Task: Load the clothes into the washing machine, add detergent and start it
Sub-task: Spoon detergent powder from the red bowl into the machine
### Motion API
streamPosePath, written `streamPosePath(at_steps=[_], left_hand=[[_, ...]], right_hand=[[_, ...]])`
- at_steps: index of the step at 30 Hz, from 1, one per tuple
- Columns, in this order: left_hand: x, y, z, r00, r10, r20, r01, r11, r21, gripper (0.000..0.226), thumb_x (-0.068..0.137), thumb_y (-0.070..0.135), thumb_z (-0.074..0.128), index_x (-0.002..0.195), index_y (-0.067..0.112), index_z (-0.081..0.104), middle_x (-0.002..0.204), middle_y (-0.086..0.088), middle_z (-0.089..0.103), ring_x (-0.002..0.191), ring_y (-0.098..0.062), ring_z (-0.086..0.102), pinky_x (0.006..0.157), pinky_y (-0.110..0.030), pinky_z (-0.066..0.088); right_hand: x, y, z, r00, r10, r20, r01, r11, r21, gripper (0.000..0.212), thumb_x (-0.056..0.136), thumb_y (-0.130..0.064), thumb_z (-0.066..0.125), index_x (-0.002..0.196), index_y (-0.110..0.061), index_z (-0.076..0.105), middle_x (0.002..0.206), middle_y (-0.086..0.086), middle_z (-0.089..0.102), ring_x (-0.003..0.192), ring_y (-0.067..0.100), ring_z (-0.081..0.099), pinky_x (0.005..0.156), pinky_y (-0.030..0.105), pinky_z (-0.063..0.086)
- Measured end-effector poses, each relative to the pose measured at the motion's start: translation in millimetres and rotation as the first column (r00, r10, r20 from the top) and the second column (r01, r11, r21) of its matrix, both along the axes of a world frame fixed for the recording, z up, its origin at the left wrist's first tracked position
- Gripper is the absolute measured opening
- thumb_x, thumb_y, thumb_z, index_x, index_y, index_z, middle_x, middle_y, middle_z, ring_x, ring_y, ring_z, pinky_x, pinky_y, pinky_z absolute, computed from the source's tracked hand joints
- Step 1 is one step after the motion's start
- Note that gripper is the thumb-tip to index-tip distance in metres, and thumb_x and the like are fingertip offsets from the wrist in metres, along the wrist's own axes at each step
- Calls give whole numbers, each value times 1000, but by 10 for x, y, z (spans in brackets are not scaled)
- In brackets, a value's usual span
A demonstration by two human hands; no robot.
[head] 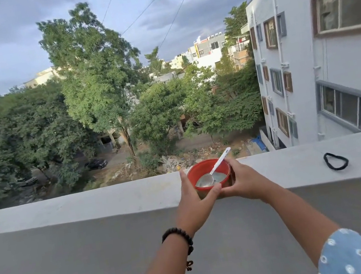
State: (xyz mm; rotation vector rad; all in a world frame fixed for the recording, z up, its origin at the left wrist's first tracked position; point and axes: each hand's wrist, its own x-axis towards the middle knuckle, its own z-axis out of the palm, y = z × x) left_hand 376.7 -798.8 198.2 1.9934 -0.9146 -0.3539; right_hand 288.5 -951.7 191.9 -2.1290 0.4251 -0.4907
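Red tub (206, 168) on ledge (90, 203) | left hand (194, 200) and right hand (242, 180) clasp sides, 9 and 3 o'clock | light, rigid | loose spoon (212, 173) may tip.

— Seeing the lower wall of the red container (208, 168)? 
— No, being covered by the left hand (194, 203) and right hand (245, 181) wrapping round it near the ledge's (66, 208) outer edge. 
— Telling what's lying inside? 
— Not really; looking pale, partly being masked by the spoon (214, 170) bowl. 
— Following the sleeves (349, 254)? 
— Being cut off at the bottom edge, both of them. 
— Making out the black loop (336, 160) toward the ledge's right end? 
— Too small for naming with certainty. 
— Reading the cars (95, 164) below? 
— Being half hidden under trees (97, 79).
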Motion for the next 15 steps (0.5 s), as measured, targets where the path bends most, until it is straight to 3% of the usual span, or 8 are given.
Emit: streamPosePath(at_steps=[3, 7, 12, 15], left_hand=[[-16, -55, -76, 997, 42, 62, -40, 998, -42, 118, 75, 69, 64, 153, 28, -16, 159, 6, 24, 141, -14, 34, 113, -39, 37], [-53, -18, -177, 997, 53, 48, -50, 998, -47, 113, 82, 61, 63, 153, 26, -17, 151, 7, 37, 135, -13, 42, 104, -26, 38], [-20, 44, -279, 998, 29, 61, -23, 995, -98, 101, 82, 65, 59, 155, 30, -2, 150, 13, 39, 134, -7, 41, 110, -31, 38], [-7, 49, -269, 999, 29, 27, -24, 984, -175, 84, 82, 64, 56, 151, 37, 17, 139, 19, 51, 125, 1, 50, 109, -34, 42]], right_hand=[[11, -13, -65, 995, -21, 97, 25, 999, -35, 89, 60, -42, 89, 134, -27, 43, 117, -10, 64, 107, 10, 62, 92, 28, 53], [5, -39, -164, 982, -57, 179, 73, 994, -80, 87, 58, -45, 88, 132, -27, 46, 112, -13, 65, 101, 7, 64, 88, 27, 54], [0, -25, -179, 974, -42, 222, 65, 993, -96, 90, 52, -57, 85, 131, -34, 46, 111, -18, 65, 100, 3, 64, 86, 22, 54], [-35, -11, -118, 970, -42, 238, 68, 992, -103, 85, 54, -49, 90, 126, -39, 47, 107, -21, 65, 97, -4, 63, 81, 12, 51]])
